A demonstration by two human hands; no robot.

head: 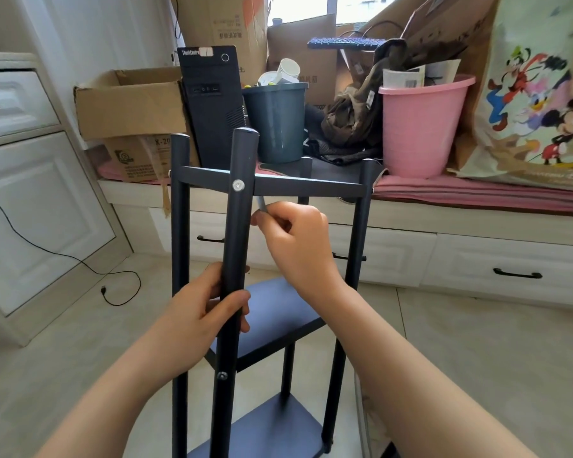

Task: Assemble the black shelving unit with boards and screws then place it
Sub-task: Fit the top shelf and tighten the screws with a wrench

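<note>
My left hand (209, 305) is wrapped around the near post (235, 259) of the shelving unit (272, 183) to keep it steady while I work at the joint. My right hand (295, 239), at about two o'clock from the left, pinches a small grey tool (261, 203), probably a hex key, just under the top board (311, 175), beside the silver screw (238, 185) in the post. The unit stands upright on the tiled floor (477, 342) right in front of me: matte black posts, three dark boards in place, a second screw (223, 376) lower on the post. It looks close to complete.
</note>
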